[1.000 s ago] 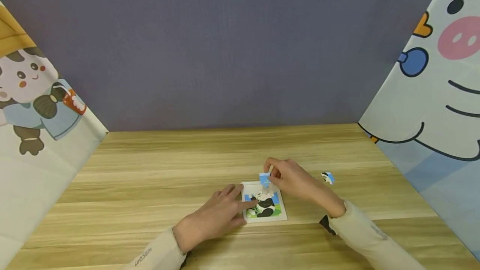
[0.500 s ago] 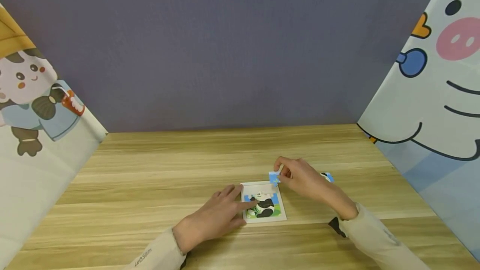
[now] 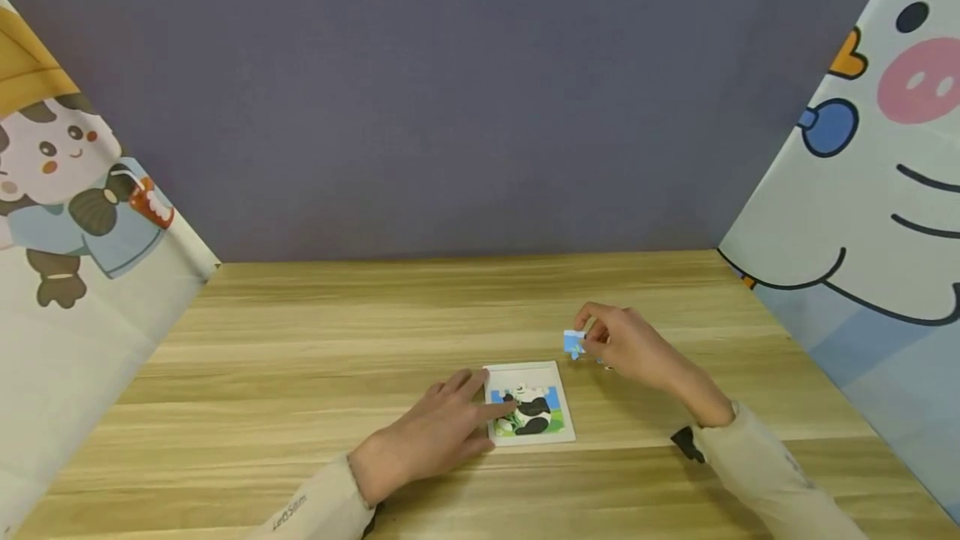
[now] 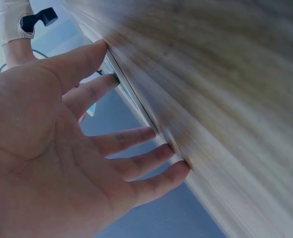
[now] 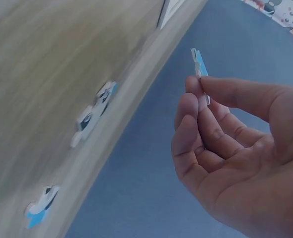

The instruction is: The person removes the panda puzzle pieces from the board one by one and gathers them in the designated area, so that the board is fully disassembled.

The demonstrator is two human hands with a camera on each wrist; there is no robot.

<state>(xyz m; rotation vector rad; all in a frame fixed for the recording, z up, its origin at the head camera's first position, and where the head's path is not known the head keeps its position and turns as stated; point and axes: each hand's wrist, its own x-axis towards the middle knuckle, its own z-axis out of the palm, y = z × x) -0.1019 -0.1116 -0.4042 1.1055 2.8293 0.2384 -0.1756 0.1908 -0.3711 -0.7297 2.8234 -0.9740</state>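
A blue puzzle piece (image 3: 573,343) is pinched between thumb and fingers of the right hand (image 3: 630,348), above the table (image 3: 300,357), just beyond the puzzle board (image 3: 531,377). The board is pressed by the flat, relaxed left hand (image 3: 431,436).

**Wood, card and cloth**

The bench (image 3: 315,340) is pale wood-grain with a smooth, low-sheen finish. The puzzle tray (image 3: 531,407) looks like matt white card, its panda print slightly glossy. The blue puzzle piece (image 3: 573,343) is thin printed card. Both sleeves (image 3: 765,473) are soft beige cloth.
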